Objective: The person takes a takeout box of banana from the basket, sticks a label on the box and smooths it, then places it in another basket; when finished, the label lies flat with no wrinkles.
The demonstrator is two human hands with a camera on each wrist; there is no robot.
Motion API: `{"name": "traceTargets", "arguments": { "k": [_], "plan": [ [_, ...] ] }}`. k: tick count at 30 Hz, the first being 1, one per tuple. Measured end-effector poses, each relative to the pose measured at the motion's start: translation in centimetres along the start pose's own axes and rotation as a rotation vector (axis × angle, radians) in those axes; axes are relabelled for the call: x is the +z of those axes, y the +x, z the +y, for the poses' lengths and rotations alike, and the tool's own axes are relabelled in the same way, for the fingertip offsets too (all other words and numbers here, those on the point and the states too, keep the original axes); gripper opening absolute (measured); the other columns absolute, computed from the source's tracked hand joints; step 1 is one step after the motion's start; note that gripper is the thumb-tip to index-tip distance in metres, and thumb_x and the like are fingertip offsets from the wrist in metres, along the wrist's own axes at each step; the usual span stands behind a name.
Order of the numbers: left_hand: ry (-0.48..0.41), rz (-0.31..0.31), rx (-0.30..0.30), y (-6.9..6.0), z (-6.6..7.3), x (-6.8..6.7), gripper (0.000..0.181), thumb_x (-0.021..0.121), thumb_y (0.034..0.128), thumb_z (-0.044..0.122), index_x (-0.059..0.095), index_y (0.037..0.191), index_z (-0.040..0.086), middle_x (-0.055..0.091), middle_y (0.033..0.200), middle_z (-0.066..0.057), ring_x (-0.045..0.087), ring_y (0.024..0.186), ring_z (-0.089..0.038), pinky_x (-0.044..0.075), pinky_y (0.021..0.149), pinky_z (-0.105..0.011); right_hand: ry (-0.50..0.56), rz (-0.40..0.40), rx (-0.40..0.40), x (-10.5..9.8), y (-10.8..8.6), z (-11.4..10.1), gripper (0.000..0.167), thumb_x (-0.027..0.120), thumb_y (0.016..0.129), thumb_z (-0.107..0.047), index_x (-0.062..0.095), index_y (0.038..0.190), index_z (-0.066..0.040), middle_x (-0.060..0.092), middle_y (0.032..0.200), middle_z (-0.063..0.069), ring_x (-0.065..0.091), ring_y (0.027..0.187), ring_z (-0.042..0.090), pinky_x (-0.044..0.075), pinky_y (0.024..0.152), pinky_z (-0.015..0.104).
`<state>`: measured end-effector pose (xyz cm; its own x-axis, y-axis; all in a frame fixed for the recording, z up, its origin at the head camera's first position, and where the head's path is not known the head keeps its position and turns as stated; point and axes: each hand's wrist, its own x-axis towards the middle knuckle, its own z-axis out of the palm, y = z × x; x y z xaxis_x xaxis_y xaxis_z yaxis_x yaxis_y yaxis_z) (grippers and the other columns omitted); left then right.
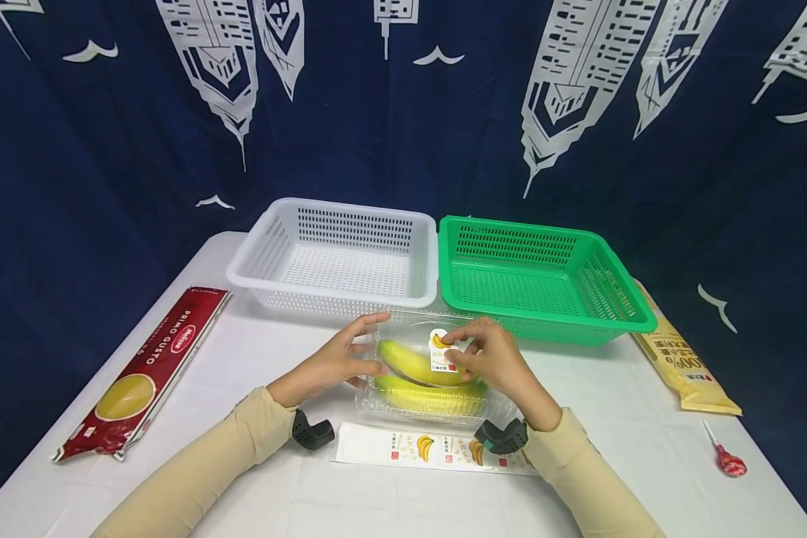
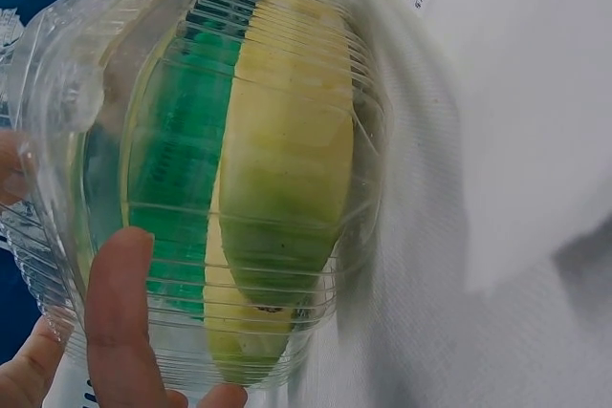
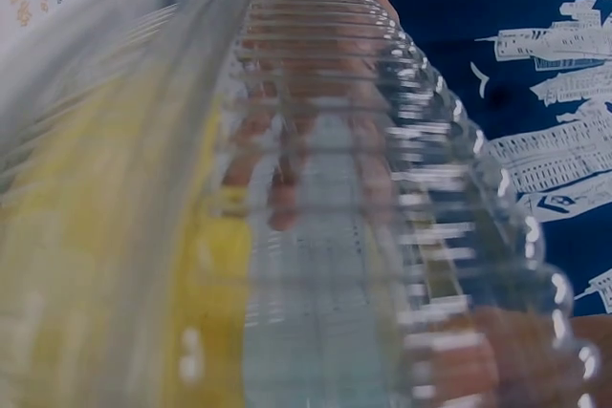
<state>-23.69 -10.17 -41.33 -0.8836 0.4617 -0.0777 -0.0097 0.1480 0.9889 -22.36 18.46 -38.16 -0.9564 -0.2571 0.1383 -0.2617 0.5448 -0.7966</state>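
Note:
A clear plastic clamshell box with yellow-green bananas inside sits on the white table, its lid down. My left hand holds the box by its left side, thumb against the ribbed wall in the left wrist view. Over the lid, my right hand pinches a white banana sticker by its right edge with thumb and index finger. Whether the whole sticker lies flat on the lid, I cannot tell. A strip of banana stickers lies in front of the box, partly under the right wrist camera.
Behind the box stand a white basket and a green basket, side by side. A red spaghetti pack lies at left. At right are a yellow food packet, partly behind the green basket, and a red lollipop.

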Motion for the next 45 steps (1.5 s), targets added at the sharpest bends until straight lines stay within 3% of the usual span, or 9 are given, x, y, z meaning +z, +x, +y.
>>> {"name": "traceTargets", "arguments": {
  "k": [10, 17, 22, 26, 30, 33, 36, 41, 45],
  "plan": [
    [0.014, 0.004, 0.002, 0.2, 0.0, 0.1, 0.092, 0.079, 0.087, 0.004, 0.038, 0.167, 0.019, 0.018, 0.174, -0.025, 0.031, 0.154, -0.057, 0.061, 0.068, -0.036, -0.073, -0.004, -0.017, 0.1, -0.1, -0.3, 0.033, 0.085, 0.089, -0.001, 0.078, 0.121, 0.005, 0.058, 0.109, 0.017, 0.059, 0.059, 0.016, 0.058, 0.053, 0.031],
    [0.035, 0.008, 0.0, -0.1, 0.1, 0.1, 0.092, 0.078, 0.0875, 0.005, 0.037, 0.168, 0.02, 0.02, 0.173, -0.026, 0.03, 0.153, -0.059, 0.059, 0.068, -0.034, -0.161, -0.004, -0.027, 0.1, -0.6, -0.7, 0.049, 0.092, 0.087, -0.014, 0.075, 0.131, 0.002, 0.06, 0.111, 0.013, 0.056, 0.077, 0.017, 0.045, 0.076, 0.036],
    [0.048, 0.012, -0.008, -0.1, 0.1, 0.2, 0.091, 0.077, 0.0876, 0.006, 0.037, 0.168, 0.02, 0.022, 0.172, -0.028, 0.031, 0.153, -0.058, 0.059, 0.068, -0.035, -0.054, -0.072, -0.06, -0.8, -1.1, -1.0, 0.056, 0.087, 0.091, -0.013, 0.067, 0.14, 0.004, 0.061, 0.128, 0.02, 0.063, 0.087, 0.018, 0.054, 0.073, 0.031],
    [0.064, 0.017, -0.007, -0.1, 0.1, 0.3, 0.09, 0.076, 0.0888, 0.008, 0.035, 0.169, 0.021, 0.021, 0.172, -0.028, 0.033, 0.153, -0.058, 0.059, 0.07, -0.035, 0.136, -0.202, -0.092, -2.4, -1.3, -0.8, 0.053, 0.077, 0.098, -0.007, 0.059, 0.146, 0.008, 0.055, 0.147, 0.028, 0.068, 0.093, 0.024, 0.063, 0.078, 0.034],
    [0.086, 0.01, 0.0, -0.1, 0.0, 0.3, 0.09, 0.074, 0.0904, 0.012, 0.032, 0.17, 0.023, 0.02, 0.173, -0.028, 0.033, 0.153, -0.057, 0.059, 0.072, -0.036, 0.246, -0.274, -0.13, -4.5, -1.4, -0.5, 0.049, 0.069, 0.104, -0.004, 0.054, 0.147, 0.013, 0.052, 0.15, 0.035, 0.072, 0.095, 0.031, 0.065, 0.08, 0.044],
    [0.087, -0.006, 0.009, -0.2, 0.0, 0.2, 0.092, 0.073, 0.0917, 0.013, 0.028, 0.171, 0.024, 0.017, 0.174, -0.028, 0.032, 0.153, -0.058, 0.059, 0.073, -0.038, 0.233, -0.262, -0.156, -6.4, -1.7, -0.3, 0.045, 0.067, 0.105, -0.004, 0.055, 0.145, 0.014, 0.054, 0.146, 0.037, 0.071, 0.1, 0.03, 0.065, 0.079, 0.042],
    [0.078, -0.026, 0.015, -0.3, 0.0, 0.1, 0.095, 0.075, 0.0931, 0.014, 0.025, 0.172, 0.025, 0.014, 0.175, -0.028, 0.029, 0.154, -0.059, 0.06, 0.075, -0.04, 0.187, -0.228, -0.175, -8.3, -2.2, -0.1, 0.043, 0.066, 0.106, -0.004, 0.057, 0.145, 0.011, 0.062, 0.14, 0.027, 0.07, 0.104, 0.026, 0.064, 0.078, 0.038],
    [0.054, -0.08, 0.013, -0.5, 0.1, 0.0, 0.102, 0.082, 0.0923, 0.012, 0.021, 0.173, 0.025, 0.004, 0.177, -0.027, 0.017, 0.156, -0.063, 0.06, 0.072, -0.038, 0.191, -0.161, -0.206, -11.3, -2.7, 1.1, 0.041, 0.062, 0.107, 0.001, 0.064, 0.146, -0.012, 0.068, 0.135, 0.001, 0.072, 0.1, 0.019, 0.063, 0.08, 0.033],
    [0.041, -0.11, 0.014, -0.5, 0.1, 0.0, 0.103, 0.082, 0.0919, 0.009, 0.02, 0.173, 0.024, -0.004, 0.179, -0.022, 0.012, 0.157, -0.064, 0.059, 0.067, -0.035, 0.236, -0.137, -0.21, -13.6, -2.9, 2.5, 0.046, 0.058, 0.108, 0.005, 0.066, 0.144, -0.022, 0.069, 0.135, -0.003, 0.073, 0.1, 0.016, 0.063, 0.081, 0.031]
  ]
}}
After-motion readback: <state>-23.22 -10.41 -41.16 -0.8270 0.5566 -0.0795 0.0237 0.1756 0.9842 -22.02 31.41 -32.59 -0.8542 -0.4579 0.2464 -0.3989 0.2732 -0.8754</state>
